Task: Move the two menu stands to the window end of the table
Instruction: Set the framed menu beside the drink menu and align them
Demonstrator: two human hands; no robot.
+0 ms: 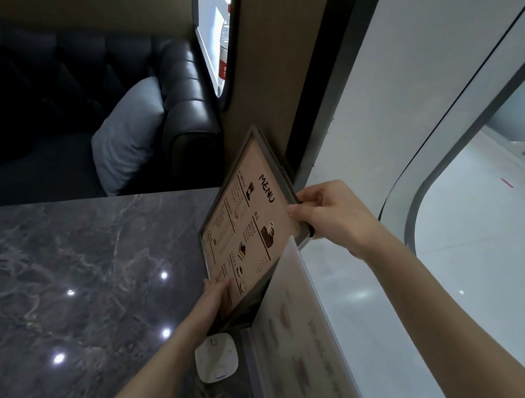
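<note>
Both hands are closed on one menu stand [246, 227]. Its upper right edge is pinched by the right hand [328, 213], thumb on the printed face and fingers curled behind the frame. Its lower edge is met by the left hand [215, 295], whose fingertips are pressed flat on the face; whether the thumb wraps behind cannot be told.

A tan card in a thin dark frame is seen, with "MENU" lettered in black near the top, columns of small text, dividing lines and little drawings of drinks and cakes. It is a tall rectangle. The long axis is tilted, the top leaning away towards the brown wall panel [273, 44] and the bottom nearer the camera; the printed face is turned towards the table's inner side and the viewer.

This stand is held at the far right end of the dark marble table [51, 267], right beside the window [493, 220]. Whether its base rests on the tabletop cannot be told.

Two menu stands are counted. The second menu stand [299, 344] is seen along the table's window edge, nearer the camera, paler and blurred, its long side running with that edge. One white square device [216, 359] lies on the table just below the left wrist. One grey cushion [128, 138] rests on the dark sofa [181, 95] beyond.
</note>
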